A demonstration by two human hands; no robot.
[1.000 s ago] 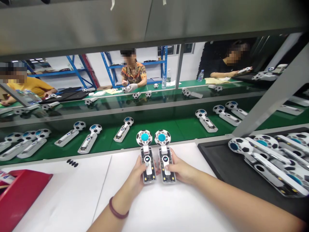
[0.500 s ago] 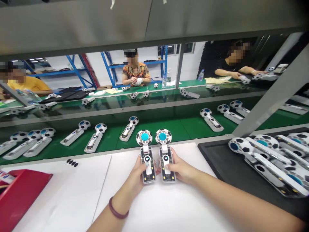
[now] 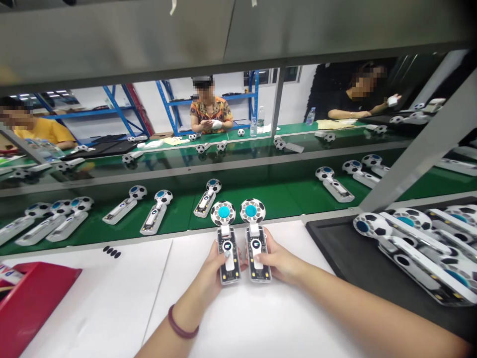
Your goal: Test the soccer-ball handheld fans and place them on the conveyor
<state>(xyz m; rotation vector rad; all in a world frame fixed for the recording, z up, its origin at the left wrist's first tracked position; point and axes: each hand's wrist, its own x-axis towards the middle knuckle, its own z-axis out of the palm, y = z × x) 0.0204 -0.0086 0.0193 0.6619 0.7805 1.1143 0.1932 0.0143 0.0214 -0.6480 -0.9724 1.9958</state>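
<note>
Head camera: a grey metal panel [image 3: 149, 44] spans the top, above a green conveyor belt [image 3: 261, 199] that carries a spaced row of football-headed units [image 3: 152, 219]. Nearer lies a white worktop [image 3: 93, 303], with a black tray [image 3: 357, 271] at its right holding more such units, piled over one another, and a red bin [image 3: 44, 303] at its left. Across the belt sit three co-workers, in a yellow shirt [image 3: 48, 130], a patterned orange shirt [image 3: 219, 107] and a black shirt [image 3: 343, 103].

In the middle, over the white worktop, the left hand [image 3: 212, 266] is closed around one football-headed handheld unit [image 3: 231, 272], and the right hand [image 3: 278, 258] around a second handheld unit [image 3: 261, 272]. The two stand side by side, just apart, heads toward the belt; whether they touch the worktop I cannot tell. Each has a blue-centred head, a clear casing with circuitry visible, and a white strip under the thumb, topped by a small round lit display [image 3: 227, 245]. A dark red bracelet [image 3: 177, 325] circles the left wrist. Smallest are the black oval pieces [image 3: 112, 252], lined up near the red bin.
</note>
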